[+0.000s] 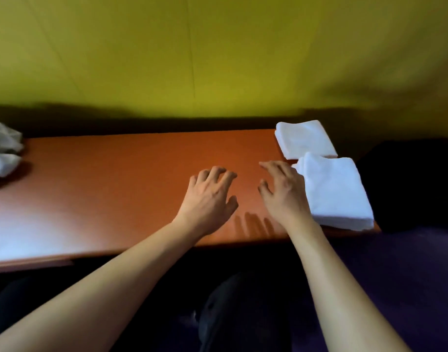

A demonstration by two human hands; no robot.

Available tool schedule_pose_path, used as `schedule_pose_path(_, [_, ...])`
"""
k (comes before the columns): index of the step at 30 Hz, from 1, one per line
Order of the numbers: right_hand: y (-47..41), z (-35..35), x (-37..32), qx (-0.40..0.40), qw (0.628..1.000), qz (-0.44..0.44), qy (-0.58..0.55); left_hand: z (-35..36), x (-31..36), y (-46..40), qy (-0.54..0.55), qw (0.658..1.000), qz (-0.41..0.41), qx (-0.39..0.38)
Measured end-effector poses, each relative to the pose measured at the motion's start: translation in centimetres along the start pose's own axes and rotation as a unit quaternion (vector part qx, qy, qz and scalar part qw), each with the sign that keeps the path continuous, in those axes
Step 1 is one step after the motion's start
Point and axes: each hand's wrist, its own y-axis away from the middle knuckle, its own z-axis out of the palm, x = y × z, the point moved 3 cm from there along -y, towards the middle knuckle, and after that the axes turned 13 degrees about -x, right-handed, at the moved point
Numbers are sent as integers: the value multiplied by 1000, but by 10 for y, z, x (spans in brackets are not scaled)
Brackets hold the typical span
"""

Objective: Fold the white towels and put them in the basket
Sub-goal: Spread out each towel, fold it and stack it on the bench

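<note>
Orange worktop stood against yellow-green wall. Near folded white towel and far folded white towel lay at right end, touching. Crumpled white towels lay far left. Left hand and right hand hovered mid-worktop, fingers spread, loosely bent, gripping nothing; right just beside near towel.

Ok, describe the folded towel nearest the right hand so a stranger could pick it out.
Start at the orange table and go to its right end, where two folded white towels lie. The nearer towel sits at the front corner beside the right hand; the farther towel lies by the wall.
</note>
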Motion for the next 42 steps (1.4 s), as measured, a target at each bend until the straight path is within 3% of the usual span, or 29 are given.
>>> schedule_pose_path(16, [-18,107,-256,-124,978,-162,-44,-42,-208,195,39,969,-232,73])
schedule_pose_path(24, [-41,186,-355,-173,963,-202,-39,-33,-307,249,48,953,-286,83])
schedule_pose_path(33, [-97,263,-394,-217,955,-199,-22,-3,-424,257,55,941,-319,93])
schedule_pose_path(42, [-145,334,-385,-247,951,-161,91,11,-534,168,-24,932,-346,101])
